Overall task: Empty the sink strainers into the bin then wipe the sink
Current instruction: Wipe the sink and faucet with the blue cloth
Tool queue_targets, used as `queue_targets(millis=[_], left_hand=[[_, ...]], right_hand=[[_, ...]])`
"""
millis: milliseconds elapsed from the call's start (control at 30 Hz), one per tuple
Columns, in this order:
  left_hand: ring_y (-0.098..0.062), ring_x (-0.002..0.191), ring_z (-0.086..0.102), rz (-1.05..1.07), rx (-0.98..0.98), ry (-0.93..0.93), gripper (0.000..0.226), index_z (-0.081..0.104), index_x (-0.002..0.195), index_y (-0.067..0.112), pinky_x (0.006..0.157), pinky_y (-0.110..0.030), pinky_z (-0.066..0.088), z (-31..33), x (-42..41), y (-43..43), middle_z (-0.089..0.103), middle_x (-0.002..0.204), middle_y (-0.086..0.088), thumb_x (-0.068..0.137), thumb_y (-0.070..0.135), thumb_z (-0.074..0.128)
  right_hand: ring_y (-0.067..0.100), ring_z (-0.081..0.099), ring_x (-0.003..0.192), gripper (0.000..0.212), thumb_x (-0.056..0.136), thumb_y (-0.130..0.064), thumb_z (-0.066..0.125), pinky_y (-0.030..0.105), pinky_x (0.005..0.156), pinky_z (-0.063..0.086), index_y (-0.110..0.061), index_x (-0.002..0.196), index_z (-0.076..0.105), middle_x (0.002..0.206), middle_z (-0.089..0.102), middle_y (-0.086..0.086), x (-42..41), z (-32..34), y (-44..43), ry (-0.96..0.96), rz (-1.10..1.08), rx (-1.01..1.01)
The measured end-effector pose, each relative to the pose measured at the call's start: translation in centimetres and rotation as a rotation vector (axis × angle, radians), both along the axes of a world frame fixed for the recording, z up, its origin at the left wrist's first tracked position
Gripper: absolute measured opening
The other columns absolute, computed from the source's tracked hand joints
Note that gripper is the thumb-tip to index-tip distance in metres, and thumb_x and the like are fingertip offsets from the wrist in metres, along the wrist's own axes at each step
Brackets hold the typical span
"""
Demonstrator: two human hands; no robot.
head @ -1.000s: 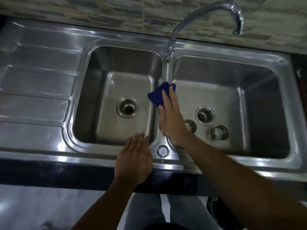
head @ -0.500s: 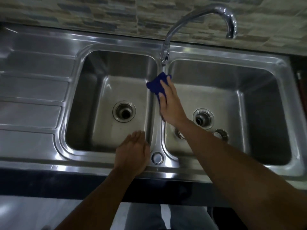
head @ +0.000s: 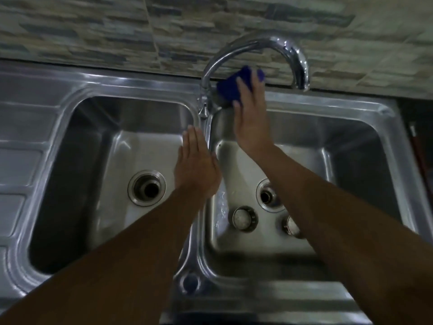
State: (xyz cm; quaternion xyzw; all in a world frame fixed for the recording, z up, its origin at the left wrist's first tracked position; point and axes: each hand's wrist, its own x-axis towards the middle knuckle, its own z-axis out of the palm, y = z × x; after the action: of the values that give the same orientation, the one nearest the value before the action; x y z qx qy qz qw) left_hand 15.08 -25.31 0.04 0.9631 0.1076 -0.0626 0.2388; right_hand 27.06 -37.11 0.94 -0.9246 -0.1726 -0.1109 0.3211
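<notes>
A steel double sink [head: 131, 87] fills the view. My right hand [head: 249, 120] presses a blue cloth [head: 228, 89] flat on the back rim, just right of the tap's base. My left hand [head: 195, 167] hovers flat with fingers together over the divider between the bowls and holds nothing. Two loose strainers [head: 243, 218] [head: 290, 227] sit on the right bowl's floor near its open drain [head: 267, 197]; my right forearm partly covers one of them. The left bowl's drain [head: 146, 187] is open too.
A curved chrome tap [head: 257, 46] arches over the right bowl, its spout just right of the cloth. A ribbed drainboard [head: 16, 160] lies to the left. A stone-tiled wall [head: 117, 31] backs the sink. A small round hole [head: 191, 281] sits in the front rim.
My right hand slid the cloth from the divider up to the back rim beside the tap. My left hand left the front rim and moved forward over the divider. The view moved closer.
</notes>
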Motion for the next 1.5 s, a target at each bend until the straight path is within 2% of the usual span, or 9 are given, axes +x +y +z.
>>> queue_targets(millis=[100,267,433,600,933,1133,1233,1367,1500], left_hand=[[-0.027,0.155,-0.016,0.040,0.002,-0.013,0.073,-0.011,0.158,0.004,0.128,-0.041,0.005,-1.1,0.1,-0.8,-0.017,0.167,-0.014,0.105,0.030,0.033],[-0.028,0.155,-0.013,0.037,0.071,-0.024,0.072,-0.008,0.158,0.002,0.128,-0.042,0.012,-1.9,0.2,-0.7,-0.013,0.167,-0.016,0.103,0.026,0.032],[-0.028,0.156,-0.012,0.035,0.067,-0.023,0.070,-0.006,0.158,0.002,0.127,-0.043,0.016,-1.8,0.2,-0.8,-0.011,0.168,-0.015,0.103,0.028,0.028],[-0.028,0.155,-0.014,0.052,0.082,-0.021,0.070,-0.008,0.158,0.003,0.127,-0.043,0.015,-1.9,0.3,-1.1,-0.013,0.168,-0.014,0.103,0.024,0.029],[-0.034,0.156,-0.008,-0.008,0.191,-0.049,0.077,-0.003,0.158,-0.001,0.127,-0.048,0.011,-1.2,0.1,-1.0,-0.007,0.167,-0.022,0.093,0.039,0.003],[-0.035,0.156,0.007,-0.171,0.344,-0.120,0.064,0.013,0.158,-0.001,0.126,-0.051,0.015,-1.4,-0.9,-1.0,0.008,0.166,-0.023,0.101,0.028,0.016],[-0.032,0.156,0.007,-0.200,0.390,-0.116,0.066,0.014,0.158,0.000,0.126,-0.049,0.015,-1.8,-0.6,-1.1,0.009,0.167,-0.021,0.100,0.032,0.012],[-0.034,0.156,0.006,-0.226,0.368,-0.111,0.068,0.015,0.157,-0.001,0.126,-0.050,0.014,-1.7,-0.1,-0.9,0.009,0.166,-0.023,0.098,0.032,0.014],[-0.034,0.156,0.007,-0.223,0.371,-0.131,0.066,0.019,0.157,-0.001,0.126,-0.051,0.014,-1.9,0.0,-0.9,0.011,0.166,-0.022,0.099,0.031,0.019]], right_hand=[[0.040,-0.001,0.153,0.051,0.108,-0.029,0.034,0.053,0.125,0.011,-0.017,0.157,0.027,0.167,0.011,0.009,1.7,-3.1,0.7,-0.003,0.105,-0.342],[0.031,0.020,0.151,0.049,0.101,-0.020,0.044,0.043,0.126,0.006,-0.020,0.150,0.038,0.162,0.029,0.003,3.0,-4.7,-3.5,-0.160,0.120,-0.400],[0.041,0.036,0.141,0.043,0.098,-0.006,0.047,0.061,0.114,0.029,-0.013,0.140,0.052,0.151,0.045,0.011,2.9,-4.7,-10.7,-0.080,-0.087,-0.190],[0.038,0.027,0.147,0.045,0.094,0.001,0.045,0.053,0.124,0.013,-0.010,0.137,0.054,0.151,0.045,0.010,1.5,-4.2,-5.1,-0.029,-0.376,-0.005],[0.029,0.008,0.155,0.077,0.086,0.001,0.060,0.045,0.127,0.007,-0.022,0.155,0.033,0.166,0.021,-0.002,2.5,-3.8,-4.7,-0.047,0.157,-0.370],[0.036,0.018,0.152,0.060,0.092,0.003,0.052,0.049,0.124,0.022,-0.014,0.149,0.042,0.164,0.026,0.008,2.5,-3.3,-20.6,0.020,-0.171,-0.308],[0.033,0.017,0.152,0.050,0.097,-0.024,0.042,0.052,0.122,0.023,-0.018,0.147,0.042,0.164,0.024,0.005,2.7,-2.8,-25.3,0.118,-0.381,-0.197],[0.040,0.015,0.151,0.058,0.090,-0.007,0.041,0.053,0.121,0.023,-0.008,0.148,0.041,0.163,0.027,0.012,3.4,-3.1,-21.6,0.137,-0.565,-0.111],[0.043,0.013,0.151,0.065,0.085,-0.001,0.042,0.054,0.122,0.020,-0.010,0.150,0.041,0.163,0.024,0.013,2.0,-3.4,-14.8,0.091,-0.410,-0.150]])
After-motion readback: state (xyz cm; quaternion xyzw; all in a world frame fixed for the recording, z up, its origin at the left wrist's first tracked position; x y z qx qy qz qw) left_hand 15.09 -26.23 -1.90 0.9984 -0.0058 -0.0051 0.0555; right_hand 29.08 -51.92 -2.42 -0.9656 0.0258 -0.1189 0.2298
